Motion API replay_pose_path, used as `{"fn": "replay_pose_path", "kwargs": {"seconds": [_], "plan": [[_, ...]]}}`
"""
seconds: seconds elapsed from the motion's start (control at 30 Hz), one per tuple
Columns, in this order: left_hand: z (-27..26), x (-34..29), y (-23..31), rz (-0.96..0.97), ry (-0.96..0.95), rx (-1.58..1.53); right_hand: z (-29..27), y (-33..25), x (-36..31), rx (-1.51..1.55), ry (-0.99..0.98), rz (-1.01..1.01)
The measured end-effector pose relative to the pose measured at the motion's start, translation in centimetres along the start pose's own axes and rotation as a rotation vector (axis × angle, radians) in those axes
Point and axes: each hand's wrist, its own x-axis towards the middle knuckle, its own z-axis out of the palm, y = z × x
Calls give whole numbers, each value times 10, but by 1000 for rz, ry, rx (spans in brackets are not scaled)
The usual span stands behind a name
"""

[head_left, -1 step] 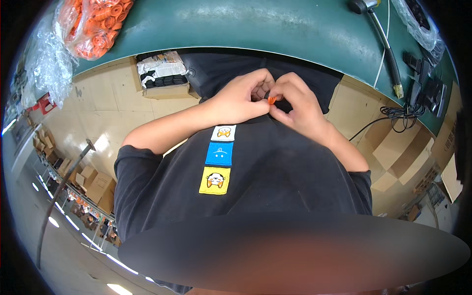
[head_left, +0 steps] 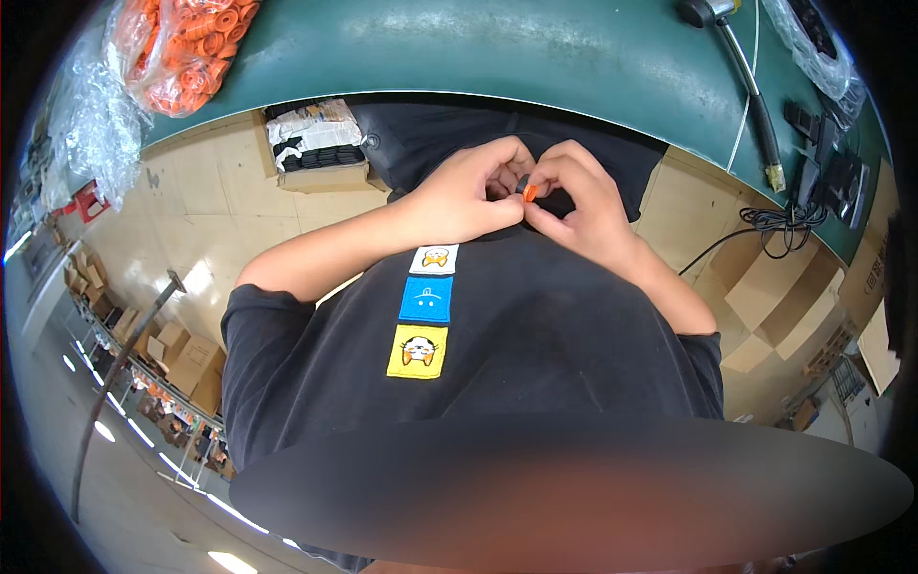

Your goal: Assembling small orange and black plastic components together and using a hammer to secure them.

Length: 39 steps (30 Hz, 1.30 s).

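Close to my lap, both hands meet around one small object. My right hand [head_left: 585, 209] pinches a small orange ring-like part [head_left: 530, 193] between thumb and fingertips. Against it sits a small dark piece [head_left: 522, 183], with the thumb and curled fingers of my left hand [head_left: 469, 196] closed about it. Whether the two pieces are joined or merely touching I cannot tell, as the fingers cover most of them.
Ahead runs a green table [head_left: 459, 48]. A clear bag of orange ring parts [head_left: 196, 53] lies at its left, a black-handled hammer [head_left: 749, 81] at its right. Below the edge stands a carton of black pieces [head_left: 320, 158]; a coiled cable [head_left: 784, 225] hangs at right.
The orange part has turned slightly and shows more of its side. My right fingertips have shifted a little, while the left hand stays almost where it was.
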Motion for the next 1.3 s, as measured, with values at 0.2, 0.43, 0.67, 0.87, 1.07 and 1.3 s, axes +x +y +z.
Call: {"fn": "replay_pose_path", "kwargs": {"seconds": [0.2, 0.43, 0.67, 0.87, 1.07, 1.3], "plan": [[-2, -7, 5, -54, 67, -7, 2, 3, -2, 124, 62, 145], [-5, -5, 7, -41, 29, -38, 2, 1, 1, -138, 5, -17], [-11, -3, 11, -98, -86, 30, 1, 0, 2, -219, 31, -99], [-10, 0, 17, -86, -117, 120, 0, -4, 7, -302, -68, -226], [0, 3, 15, 73, -33, 452, 2, -1, 6, -186, -145, -164], [1, 11, 10, 20, -30, 441, 2, 1, 7, -77, -175, 8]]}}
